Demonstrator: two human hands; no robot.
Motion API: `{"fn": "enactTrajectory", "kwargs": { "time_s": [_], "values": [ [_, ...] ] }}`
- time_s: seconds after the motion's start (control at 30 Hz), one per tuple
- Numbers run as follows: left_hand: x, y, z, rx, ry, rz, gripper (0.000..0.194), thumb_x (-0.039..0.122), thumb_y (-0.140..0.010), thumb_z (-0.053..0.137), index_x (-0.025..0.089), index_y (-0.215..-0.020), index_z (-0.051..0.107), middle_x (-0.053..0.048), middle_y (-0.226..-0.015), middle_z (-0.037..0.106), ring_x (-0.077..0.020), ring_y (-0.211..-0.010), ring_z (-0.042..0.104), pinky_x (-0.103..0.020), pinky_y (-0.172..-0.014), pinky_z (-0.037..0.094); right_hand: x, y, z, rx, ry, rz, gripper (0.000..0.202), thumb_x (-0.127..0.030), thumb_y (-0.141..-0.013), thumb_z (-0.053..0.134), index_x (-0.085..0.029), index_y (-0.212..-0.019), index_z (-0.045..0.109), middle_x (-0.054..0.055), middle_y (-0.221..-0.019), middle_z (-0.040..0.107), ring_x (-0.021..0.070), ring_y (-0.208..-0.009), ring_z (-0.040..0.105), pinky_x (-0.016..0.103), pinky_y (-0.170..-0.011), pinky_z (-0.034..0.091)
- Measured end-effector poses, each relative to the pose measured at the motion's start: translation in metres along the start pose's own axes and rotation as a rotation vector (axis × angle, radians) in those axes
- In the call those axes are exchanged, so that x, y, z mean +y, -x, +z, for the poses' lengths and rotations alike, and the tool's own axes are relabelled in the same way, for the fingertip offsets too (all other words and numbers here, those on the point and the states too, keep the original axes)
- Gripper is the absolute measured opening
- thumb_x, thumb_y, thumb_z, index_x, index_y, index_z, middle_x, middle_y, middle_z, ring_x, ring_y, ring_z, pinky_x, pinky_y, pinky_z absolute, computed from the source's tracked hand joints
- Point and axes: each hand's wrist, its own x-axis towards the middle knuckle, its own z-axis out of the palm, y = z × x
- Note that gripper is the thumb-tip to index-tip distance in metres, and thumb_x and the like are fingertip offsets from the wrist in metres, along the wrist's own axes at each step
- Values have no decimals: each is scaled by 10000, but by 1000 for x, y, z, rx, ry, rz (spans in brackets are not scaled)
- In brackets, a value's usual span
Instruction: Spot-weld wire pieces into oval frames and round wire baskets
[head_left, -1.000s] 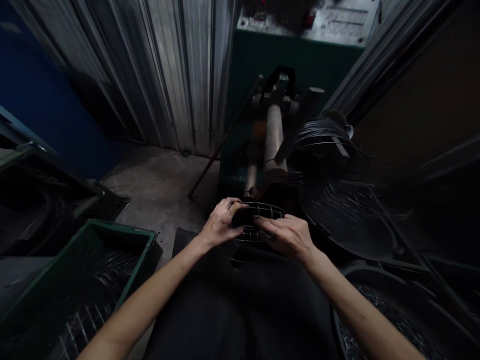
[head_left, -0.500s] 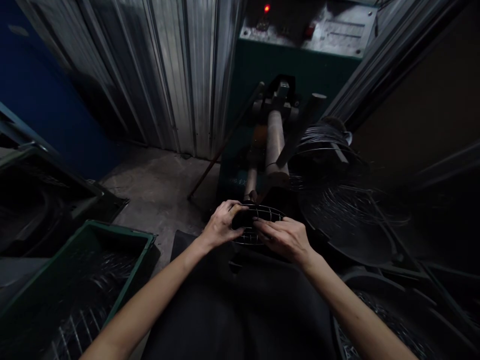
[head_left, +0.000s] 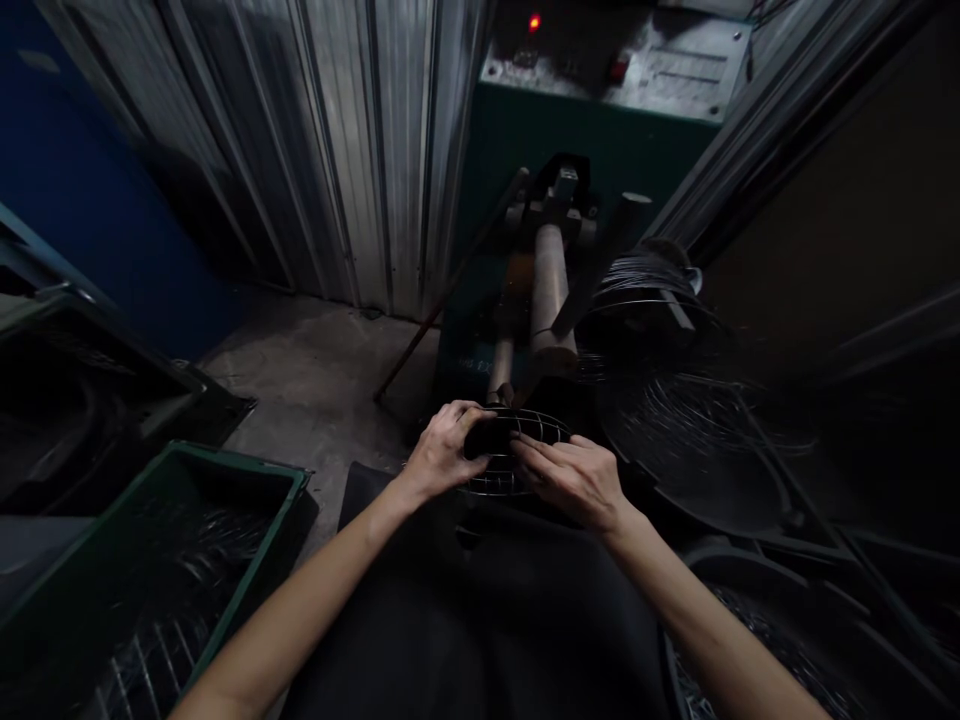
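A round wire frame of thin metal rings and cross wires is held in front of my body, at the near end of a machine's lower rod. My left hand grips its left side, thumb and fingers curled around the rim. On the right side, my right hand is closed on the wires, with its fingertips inside the ring. Above the frame is the machine's thick upper metal cylinder. Dark shadow hides the frame's lower part and whether it touches the rod.
A green crate with wire pieces stands at left, a dark bin behind it. To the right are a wire coil, a dark round tray and a tub of metal pieces. A control panel shows a red light.
Both hands keep their hold on the wire frame. My right hand has shifted very slightly to the right, and the view has tilted a little.
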Motion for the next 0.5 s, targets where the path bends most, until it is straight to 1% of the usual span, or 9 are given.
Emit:
{"fn": "enactTrajectory", "kwargs": {
  "time_s": [0.2,0.4,0.5],
  "values": [
    [-7,-6,4,8,-26,8,519,134,-677,687,209,-1165,529,-92,-1156,547,-251,-1091,546,-431,-929,492,3,-3,5,23,58,-24,141,-238,-859,603,-236,-952,710,-23,-1002,733,42,-514,548,239,-574,352],
    [-14,-9,4,5,-19,14,516,143,-683,682,220,-1171,532,-87,-1167,540,-245,-1101,543,-430,-938,489,4,-5,10,31,45,-20,145,-208,-868,587,-225,-952,704,6,-997,734,44,-521,549,241,-579,328],
    [-18,-12,6,15,-18,24,525,140,-676,688,218,-1171,532,-85,-1167,534,-243,-1109,537,-427,-943,487,6,-6,13,34,61,-30,139,-215,-872,584,-230,-942,703,1,-993,735,42,-521,549,241,-584,329]
  ]
}}
